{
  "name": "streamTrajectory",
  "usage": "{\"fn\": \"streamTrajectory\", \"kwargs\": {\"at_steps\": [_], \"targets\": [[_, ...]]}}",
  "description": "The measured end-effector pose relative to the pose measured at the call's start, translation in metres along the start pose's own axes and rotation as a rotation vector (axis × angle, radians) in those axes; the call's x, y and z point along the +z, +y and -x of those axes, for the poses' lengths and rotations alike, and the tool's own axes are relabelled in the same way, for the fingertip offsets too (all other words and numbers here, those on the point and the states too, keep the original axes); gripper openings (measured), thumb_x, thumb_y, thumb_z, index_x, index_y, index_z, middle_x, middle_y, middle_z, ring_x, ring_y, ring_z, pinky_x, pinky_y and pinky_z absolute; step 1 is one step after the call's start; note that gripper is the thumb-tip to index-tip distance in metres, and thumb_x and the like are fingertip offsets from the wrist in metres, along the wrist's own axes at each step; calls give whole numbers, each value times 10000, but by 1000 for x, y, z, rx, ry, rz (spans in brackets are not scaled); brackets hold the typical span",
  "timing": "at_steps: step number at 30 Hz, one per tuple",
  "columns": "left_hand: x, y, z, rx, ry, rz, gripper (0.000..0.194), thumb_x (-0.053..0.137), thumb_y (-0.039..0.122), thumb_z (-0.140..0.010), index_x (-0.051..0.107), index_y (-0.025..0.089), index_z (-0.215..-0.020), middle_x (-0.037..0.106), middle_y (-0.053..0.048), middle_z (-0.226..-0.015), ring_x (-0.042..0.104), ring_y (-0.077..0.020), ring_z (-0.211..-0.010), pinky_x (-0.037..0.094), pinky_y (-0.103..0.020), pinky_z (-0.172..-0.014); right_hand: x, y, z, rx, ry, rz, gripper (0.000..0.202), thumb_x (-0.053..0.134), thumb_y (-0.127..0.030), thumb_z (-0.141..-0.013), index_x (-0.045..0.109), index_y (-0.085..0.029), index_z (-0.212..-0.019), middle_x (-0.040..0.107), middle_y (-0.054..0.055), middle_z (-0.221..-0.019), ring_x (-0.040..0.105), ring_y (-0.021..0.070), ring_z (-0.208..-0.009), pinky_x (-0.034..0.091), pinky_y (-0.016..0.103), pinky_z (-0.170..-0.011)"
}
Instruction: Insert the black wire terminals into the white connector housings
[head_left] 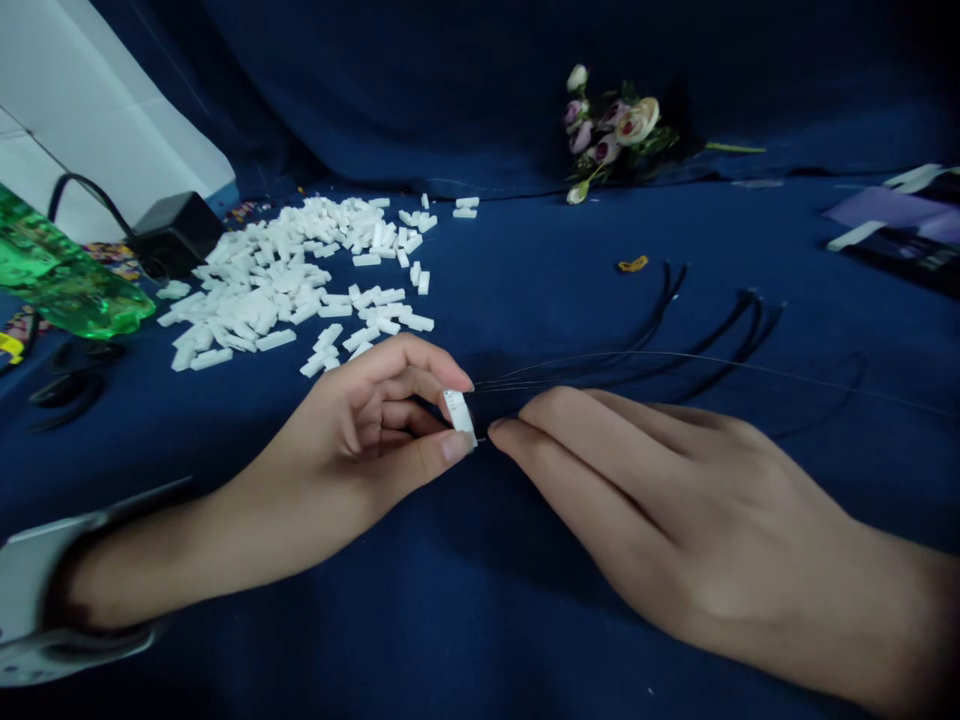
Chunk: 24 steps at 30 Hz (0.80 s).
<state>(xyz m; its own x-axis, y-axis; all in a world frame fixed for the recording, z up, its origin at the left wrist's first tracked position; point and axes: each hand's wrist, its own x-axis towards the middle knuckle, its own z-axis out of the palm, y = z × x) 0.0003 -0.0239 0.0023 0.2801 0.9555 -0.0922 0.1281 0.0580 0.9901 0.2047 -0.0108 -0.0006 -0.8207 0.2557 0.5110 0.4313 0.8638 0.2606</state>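
Between the thumb and index finger of my left hand (375, 425) is a small white plastic block (459, 415), tilted, with small marks or holes on its upper face. Several thin filaments (540, 378) run rightward from near the block, one long one arching past my right hand (660, 480). A short thin tip sticks out at the block's lower end. My right fingers are pinched together just right of the block, and what they hold, if anything, is hidden. Behind my hands lies a large loose pile of similar white blocks (262, 275).
Black cord lengths (739, 335) lie beyond my right hand, near a small yellow loop (632, 264). Artificial flowers (615, 130) are at the back. At left are a green bottle (67, 270) and a black box (180, 232). Purple-and-black packaging (900, 220) lies at right.
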Motion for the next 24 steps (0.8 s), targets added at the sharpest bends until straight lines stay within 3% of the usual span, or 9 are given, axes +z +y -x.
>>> {"fn": "streamTrajectory", "kwargs": {"at_steps": [12,19,24], "targets": [[2,1,1,-31,-7,-50,178,687,204,-782,573,251,-910,596,39,-786,578,-69,-680,482,-117,-616,2,3,-2,16,-48,-131,230,377,-48,-912,605,-82,-906,546,29,-730,525,98,-570,445,220,-491],[3,0,1,-37,19,-39,178,705,191,-772,589,252,-891,613,48,-795,595,-51,-681,479,-86,-608,6,2,-1,174,-6,-341,203,426,-42,-877,623,-76,-835,510,15,-681,479,77,-549,398,191,-456],[3,3,2,-30,12,-35,161,694,177,-783,593,253,-884,627,56,-794,604,-41,-677,481,-72,-612,8,1,1,183,-41,-344,193,434,-18,-848,614,-89,-840,492,22,-705,444,82,-528,385,197,-435]]}}
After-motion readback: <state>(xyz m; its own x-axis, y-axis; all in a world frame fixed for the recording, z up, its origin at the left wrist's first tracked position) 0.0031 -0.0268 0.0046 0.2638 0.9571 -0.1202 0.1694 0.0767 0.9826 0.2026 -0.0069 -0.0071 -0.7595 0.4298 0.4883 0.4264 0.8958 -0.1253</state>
